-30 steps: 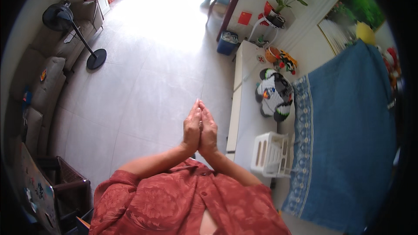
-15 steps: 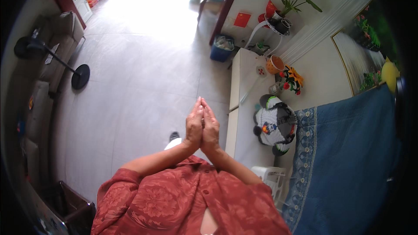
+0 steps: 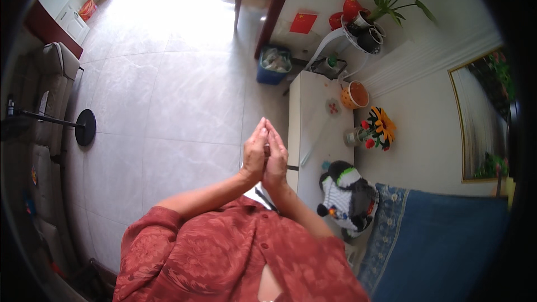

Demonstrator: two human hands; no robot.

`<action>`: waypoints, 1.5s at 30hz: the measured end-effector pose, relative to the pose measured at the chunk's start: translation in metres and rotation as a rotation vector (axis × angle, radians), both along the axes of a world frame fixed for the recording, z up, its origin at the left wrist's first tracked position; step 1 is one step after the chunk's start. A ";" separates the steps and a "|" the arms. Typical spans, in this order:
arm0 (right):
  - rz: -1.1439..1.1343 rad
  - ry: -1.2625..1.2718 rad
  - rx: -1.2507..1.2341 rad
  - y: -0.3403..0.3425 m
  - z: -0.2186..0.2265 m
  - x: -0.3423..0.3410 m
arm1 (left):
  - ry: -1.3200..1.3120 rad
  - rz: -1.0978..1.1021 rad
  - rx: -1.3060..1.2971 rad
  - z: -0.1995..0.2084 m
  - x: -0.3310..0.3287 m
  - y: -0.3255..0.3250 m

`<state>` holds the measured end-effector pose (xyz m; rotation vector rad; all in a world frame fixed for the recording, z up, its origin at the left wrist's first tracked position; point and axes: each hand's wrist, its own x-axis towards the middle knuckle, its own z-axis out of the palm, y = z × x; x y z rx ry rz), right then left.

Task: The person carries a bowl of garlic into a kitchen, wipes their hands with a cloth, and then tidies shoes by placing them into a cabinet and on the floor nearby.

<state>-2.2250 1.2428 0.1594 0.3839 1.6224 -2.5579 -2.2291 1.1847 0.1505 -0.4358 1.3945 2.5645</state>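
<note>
My left hand (image 3: 255,155) and my right hand (image 3: 276,159) meet palm to palm in front of my chest. Their fingers are stretched out and point away from me, with the fingertips touching. A small hollow shows between the palms, and I see no object in it. Both forearms come out of the short sleeves of a red patterned shirt (image 3: 196,246). To the right of my hands is a long white cabinet (image 3: 313,112), the thing nearest to them.
On the cabinet sit a panda-like stuffed toy (image 3: 349,196), a vase of flowers (image 3: 353,136) and an orange pot (image 3: 355,96). A blue bin (image 3: 272,74) stands at its far end. Along the left lie a grey sofa (image 3: 59,72) and a stand with a round black base (image 3: 85,127).
My view has shifted forward, so the cabinet, bin and sofa appear lower or further left. My hands stay pressed together in nearly the same place.
</note>
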 end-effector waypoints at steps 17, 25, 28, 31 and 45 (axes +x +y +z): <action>-0.007 -0.092 -0.427 0.052 -0.052 -0.357 | -0.049 0.221 0.570 -0.061 -0.361 0.045; -0.112 -0.231 -0.296 0.053 -0.136 -0.469 | -0.194 0.182 0.252 -0.149 -0.467 0.061; -0.093 -0.278 -0.164 0.061 -0.165 -0.497 | -0.155 0.174 0.039 -0.185 -0.498 0.073; -0.082 -0.307 -0.179 0.070 -0.198 -0.532 | -0.123 0.151 -0.130 -0.222 -0.529 0.082; -0.057 -0.502 -0.316 0.122 -0.360 -0.603 | -0.209 0.180 -0.314 -0.352 -0.601 0.123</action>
